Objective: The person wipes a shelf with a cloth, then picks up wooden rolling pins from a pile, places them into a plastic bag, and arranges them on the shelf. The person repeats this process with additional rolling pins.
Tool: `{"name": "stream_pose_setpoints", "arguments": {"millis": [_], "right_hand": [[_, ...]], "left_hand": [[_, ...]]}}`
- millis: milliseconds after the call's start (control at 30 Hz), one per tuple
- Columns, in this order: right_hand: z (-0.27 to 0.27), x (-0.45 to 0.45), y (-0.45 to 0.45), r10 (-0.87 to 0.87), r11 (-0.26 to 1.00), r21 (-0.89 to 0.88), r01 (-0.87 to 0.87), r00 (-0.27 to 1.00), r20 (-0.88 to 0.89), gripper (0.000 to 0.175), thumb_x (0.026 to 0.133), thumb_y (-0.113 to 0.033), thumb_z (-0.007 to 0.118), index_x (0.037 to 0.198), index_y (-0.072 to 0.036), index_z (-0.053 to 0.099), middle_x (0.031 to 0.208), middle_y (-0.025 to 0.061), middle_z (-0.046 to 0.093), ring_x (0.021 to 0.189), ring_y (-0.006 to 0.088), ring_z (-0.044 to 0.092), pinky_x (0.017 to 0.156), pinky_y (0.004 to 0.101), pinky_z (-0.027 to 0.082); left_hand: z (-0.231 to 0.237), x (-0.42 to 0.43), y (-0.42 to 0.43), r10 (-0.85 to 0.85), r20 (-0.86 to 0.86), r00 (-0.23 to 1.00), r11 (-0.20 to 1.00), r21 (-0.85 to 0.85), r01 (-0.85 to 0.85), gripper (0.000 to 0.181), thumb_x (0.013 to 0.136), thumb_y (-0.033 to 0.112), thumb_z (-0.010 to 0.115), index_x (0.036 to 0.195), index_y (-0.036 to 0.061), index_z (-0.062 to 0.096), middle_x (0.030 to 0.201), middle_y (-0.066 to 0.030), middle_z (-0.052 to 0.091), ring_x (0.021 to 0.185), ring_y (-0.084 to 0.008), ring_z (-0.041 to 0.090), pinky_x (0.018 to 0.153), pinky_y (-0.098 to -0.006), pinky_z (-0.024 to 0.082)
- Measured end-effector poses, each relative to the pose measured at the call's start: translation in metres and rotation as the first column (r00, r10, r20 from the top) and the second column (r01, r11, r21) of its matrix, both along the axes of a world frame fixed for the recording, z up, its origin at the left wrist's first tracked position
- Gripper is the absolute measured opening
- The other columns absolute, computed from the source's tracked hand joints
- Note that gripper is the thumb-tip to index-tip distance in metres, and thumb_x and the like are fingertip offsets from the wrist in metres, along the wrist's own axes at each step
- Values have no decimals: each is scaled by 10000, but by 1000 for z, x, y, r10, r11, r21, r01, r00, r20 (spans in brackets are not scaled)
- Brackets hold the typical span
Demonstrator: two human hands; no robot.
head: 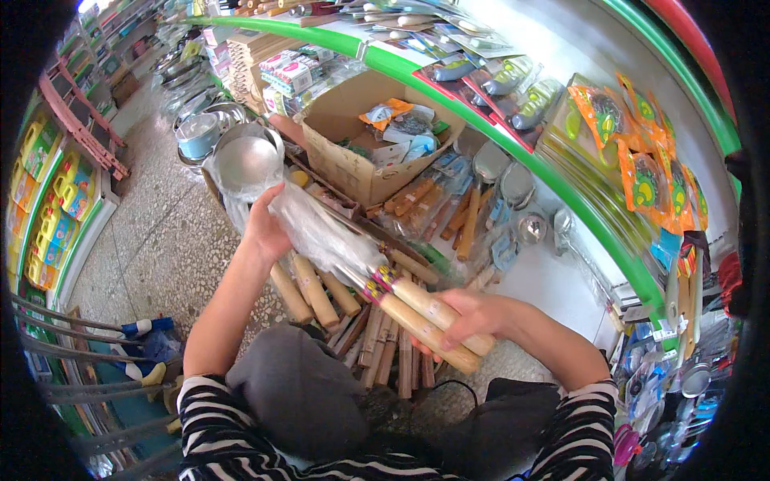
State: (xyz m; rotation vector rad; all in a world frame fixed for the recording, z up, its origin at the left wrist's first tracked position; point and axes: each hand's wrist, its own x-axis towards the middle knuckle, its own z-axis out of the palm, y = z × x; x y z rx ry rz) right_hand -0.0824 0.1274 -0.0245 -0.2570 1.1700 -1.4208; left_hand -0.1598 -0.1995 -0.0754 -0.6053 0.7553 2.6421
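Note:
My left hand (269,227) grips the clear plastic wrap (328,231) around two long-handled metal ladles, just below their round bowls (248,159). My right hand (472,318) closes around the ends of their pale wooden handles (428,329), which lie side by side. Purple and yellow bands circle the handles where they meet the metal shafts. The pair slants across my lap, bowls to the upper left. Under them, several loose wooden handles (307,290) and darker brown handles (385,352) point towards my knees; their far ends are partly hidden.
An opened cardboard box (337,162) of packaged goods stands on the lower shelf, beside wooden-handled utensils (466,225). A green shelf edge (481,114) curves above. Steel basins (195,135) are stacked on the speckled floor (141,240). Metal rods (78,358) project at left; packaged goods (652,159) hang right.

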Motion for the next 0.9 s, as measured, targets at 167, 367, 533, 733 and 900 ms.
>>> {"name": "stream_pose_setpoints", "arguments": {"millis": [167, 367, 533, 733, 900], "right_hand": [[-9, 8, 52, 158, 985, 104, -141, 971, -178, 581, 711, -90, 697, 1206, 9, 408, 1042, 90, 564, 915, 165, 579, 799, 326, 510], [-15, 23, 77, 94, 992, 107, -63, 943, -320, 510, 696, -103, 701, 1129, 2, 452, 987, 69, 591, 871, 139, 586, 788, 305, 511], [-18, 11, 50, 61, 996, 81, -40, 958, -279, 493, 660, -90, 700, 1097, -11, 486, 934, 55, 589, 846, 140, 573, 771, 286, 483], [-42, 28, 16, 99, 994, 98, -55, 841, -532, 570, 721, -309, 722, 1128, 16, 490, 981, 78, 588, 922, 166, 546, 817, 299, 454], [-93, -1, -1, -205, 974, -4, 225, 878, -433, 563, 841, -432, 603, 1147, 31, 512, 976, 163, 602, 929, 239, 565, 837, 357, 451]], "left_hand": [[2, 7, 42, 51, 105, 993, 996, -76, -43, 422, 834, 226, 474, 1185, -8, 495, 1190, -174, 560, 1116, -340, 514, 1029, -499, 334], [25, 3, 79, 31, 123, 992, 971, -241, 0, 400, 812, 235, 484, 1146, 16, 508, 1170, -161, 568, 1080, -349, 524, 1004, -518, 350], [5, -3, 55, 54, 48, 997, 976, -213, -42, 385, 752, 220, 483, 1076, 14, 513, 1089, -139, 577, 1020, -337, 529, 982, -496, 365], [25, 14, 60, 235, -2, 972, 919, -325, -223, 309, 660, 196, 448, 915, 25, 485, 736, -103, 502, 626, -255, 496, 593, -378, 462], [-17, 0, 8, 263, 16, 965, 903, -355, -241, 208, 653, 179, 453, 819, 54, 436, 635, -94, 451, 551, -256, 477, 519, -379, 442]]}}
